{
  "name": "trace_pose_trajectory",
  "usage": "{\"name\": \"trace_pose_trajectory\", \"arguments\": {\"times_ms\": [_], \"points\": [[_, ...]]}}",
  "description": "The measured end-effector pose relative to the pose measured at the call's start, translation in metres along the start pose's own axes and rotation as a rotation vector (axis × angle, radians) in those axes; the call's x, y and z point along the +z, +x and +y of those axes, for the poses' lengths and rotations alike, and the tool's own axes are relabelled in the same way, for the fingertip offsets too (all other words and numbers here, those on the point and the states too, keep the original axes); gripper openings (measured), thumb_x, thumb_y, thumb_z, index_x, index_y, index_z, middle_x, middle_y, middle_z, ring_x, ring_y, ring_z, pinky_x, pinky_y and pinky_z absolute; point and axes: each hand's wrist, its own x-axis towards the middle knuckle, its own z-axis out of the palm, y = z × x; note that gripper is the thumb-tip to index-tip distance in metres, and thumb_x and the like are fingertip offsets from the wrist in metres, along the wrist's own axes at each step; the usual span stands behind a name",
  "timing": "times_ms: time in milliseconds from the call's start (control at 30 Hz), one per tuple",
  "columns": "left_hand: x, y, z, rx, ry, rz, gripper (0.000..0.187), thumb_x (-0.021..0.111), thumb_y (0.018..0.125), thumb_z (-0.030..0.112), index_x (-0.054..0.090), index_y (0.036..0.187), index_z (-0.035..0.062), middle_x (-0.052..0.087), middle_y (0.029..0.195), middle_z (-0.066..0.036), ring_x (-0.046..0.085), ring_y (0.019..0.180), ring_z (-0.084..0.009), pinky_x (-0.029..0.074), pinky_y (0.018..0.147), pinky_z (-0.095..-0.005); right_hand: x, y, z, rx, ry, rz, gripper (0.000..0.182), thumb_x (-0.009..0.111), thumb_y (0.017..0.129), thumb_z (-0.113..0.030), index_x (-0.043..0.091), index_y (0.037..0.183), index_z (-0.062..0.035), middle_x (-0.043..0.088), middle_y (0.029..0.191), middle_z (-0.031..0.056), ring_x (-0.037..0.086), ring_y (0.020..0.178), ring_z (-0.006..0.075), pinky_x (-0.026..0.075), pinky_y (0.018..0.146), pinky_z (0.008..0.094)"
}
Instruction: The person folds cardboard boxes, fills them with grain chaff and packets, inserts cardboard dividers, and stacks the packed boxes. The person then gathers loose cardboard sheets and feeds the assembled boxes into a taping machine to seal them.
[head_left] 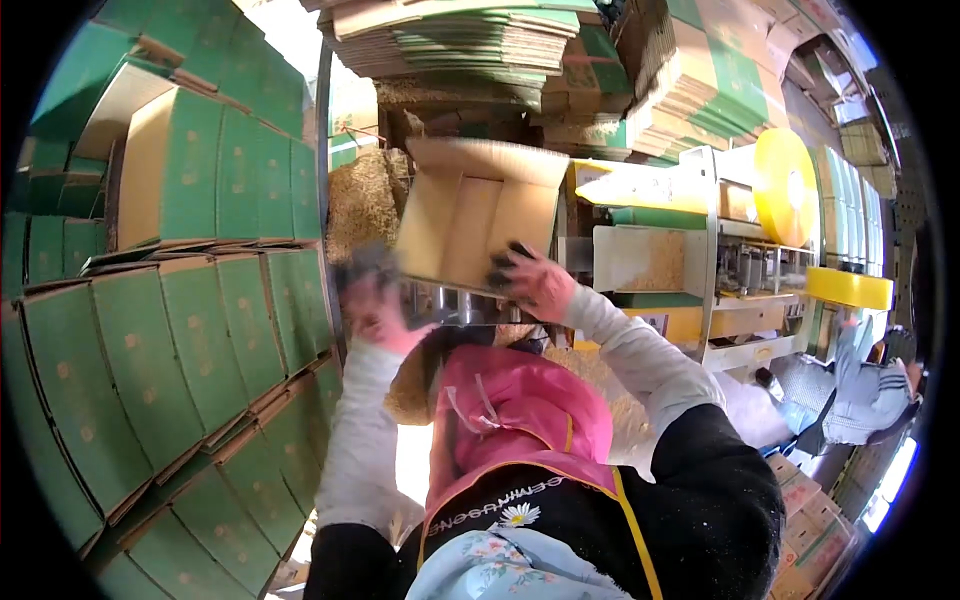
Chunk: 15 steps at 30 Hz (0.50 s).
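Observation:
An open cardboard box (480, 215) stands in front of me, its inside bare and its far flap raised. My right hand (532, 283) has its fingers spread against the box's near right corner; the fingertips are dark. My left hand (378, 300) is blurred by motion beside the box's near left corner, and whether it touches the cardboard cannot be made out. Metal rollers (450, 300) show between my hands, under the near edge of the box.
Green cartons (140, 350) are stacked along the left. Flattened cardboard (480, 45) is piled at the back. To the right stands a machine with yellow tape rolls (785, 187); another person (850, 395) is beyond it at the far right.

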Motion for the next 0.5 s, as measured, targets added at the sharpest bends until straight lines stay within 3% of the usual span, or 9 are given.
{"name": "trace_pose_trajectory", "arguments": {"times_ms": [67, 100, 133, 200, 233, 367, 400, 467, 500], "points": [[-0.007, 0.034, 0.036, 0.442, 0.227, -0.381, 0.064, 0.061, 0.065, 0.047, 0.046, 0.116, 0.0105, 0.036, 0.126, -0.012, 0.032, 0.118, -0.0287, 0.020, 0.099, -0.0429, 0.043, -0.045, 0.020, -0.001, 0.048, -0.037, 0.035, 0.054, 0.070, -0.027, 0.058, 0.103, -0.0156, 0.044, 0.121, 0.0086, 0.035, 0.116, 0.0314, 0.018, 0.103, 0.0459], [0.041, 0.033, 0.026, 0.548, 0.277, -0.510, 0.055, 0.052, 0.072, 0.052, 0.049, 0.113, 0.0162, 0.044, 0.121, -0.007, 0.038, 0.113, -0.0244, 0.025, 0.096, -0.0411, 0.047, -0.055, 0.020, -0.066, -0.026, -0.023, 0.049, 0.060, 0.064, -0.026, 0.052, 0.110, -0.0113, 0.043, 0.121, 0.0109, 0.034, 0.117, 0.0326, 0.020, 0.102, 0.0443], [0.083, 0.033, 0.016, 0.439, 0.078, -0.597, 0.054, 0.052, 0.072, 0.052, 0.048, 0.114, 0.0183, 0.047, 0.118, -0.006, 0.041, 0.111, -0.0227, 0.026, 0.097, -0.0404, 0.044, -0.063, 0.014, -0.053, -0.009, -0.023, 0.049, 0.060, 0.064, -0.026, 0.052, 0.110, -0.0113, 0.043, 0.121, 0.0109, 0.034, 0.117, 0.0326, 0.020, 0.102, 0.0443], [0.061, 0.056, 0.033, 0.532, 0.227, -0.582, 0.058, 0.053, 0.071, 0.053, 0.047, 0.116, 0.0179, 0.045, 0.121, -0.006, 0.040, 0.112, -0.0228, 0.026, 0.097, -0.0401, 0.011, -0.069, 0.000, 0.228, 0.520, 0.222, 0.068, 0.066, 0.061, -0.029, 0.041, 0.120, -0.0071, 0.040, 0.123, 0.0134, 0.032, 0.118, 0.0304, 0.020, 0.101, 0.0435], [0.041, 0.067, 0.047, 0.511, 0.335, -0.557, 0.067, 0.056, 0.067, 0.056, 0.042, 0.121, 0.0180, 0.040, 0.126, -0.007, 0.034, 0.117, -0.0245, 0.023, 0.098, -0.0404, -0.020, -0.055, -0.004, 0.150, 0.494, 0.340, 0.079, 0.070, 0.056, -0.026, 0.035, 0.123, -0.0017, 0.039, 0.122, 0.0182, 0.033, 0.116, 0.0344, 0.024, 0.099, 0.0440], [0.092, 0.093, 0.039, 0.328, 0.422, -0.301, 0.088, 0.061, 0.058, 0.059, 0.031, 0.128, 0.0147, 0.031, 0.130, -0.013, 0.023, 0.122, -0.0300, 0.014, 0.102, -0.0443, -0.103, 0.064, 0.008, 0.106, -0.244, 0.729, 0.053, 0.052, 0.075, -0.033, 0.040, 0.118, -0.0042, 0.043, 0.118, 0.0165, 0.037, 0.114, 0.0290, 0.027, 0.097, 0.0405], [0.148, 0.094, 0.013, 0.093, 0.028, -0.079, 0.089, 0.065, 0.057, 0.055, 0.031, 0.127, 0.0123, 0.032, 0.129, -0.015, 0.025, 0.121, -0.0304, 0.014, 0.102, -0.0448, -0.079, 0.069, 0.019, 0.099, -0.236, 0.727, 0.053, 0.052, 0.075, -0.033, 0.040, 0.118, -0.0042, 0.043, 0.118, 0.0165, 0.037, 0.114, 0.0290, 0.027, 0.097, 0.0405], [0.201, 0.086, -0.007, -0.079, -0.672, 0.050, 0.090, 0.071, 0.055, 0.045, 0.030, 0.126, 0.0077, 0.035, 0.126, -0.016, 0.030, 0.118, -0.0303, 0.018, 0.101, -0.0442, -0.013, 0.081, 0.038, 0.279, -0.629, 0.419, 0.052, 0.045, 0.079, -0.038, 0.040, 0.120, -0.0067, 0.046, 0.116, 0.0140, 0.037, 0.113, 0.0311, 0.027, 0.097, 0.0413], [0.183, 0.087, 0.012, -0.049, -0.884, -0.039, 0.086, 0.071, 0.057, 0.042, 0.031, 0.124, 0.0062, 0.036, 0.125, -0.015, 0.034, 0.116, -0.0295, 0.021, 0.100, -0.0425, -0.005, 0.058, 0.013, 0.234, -0.380, 0.302, 0.051, 0.045, 0.078, -0.040, 0.042, 0.118, -0.0084, 0.044, 0.120, 0.0126, 0.034, 0.117, 0.0286, 0.024, 0.099, 0.0420]]}}
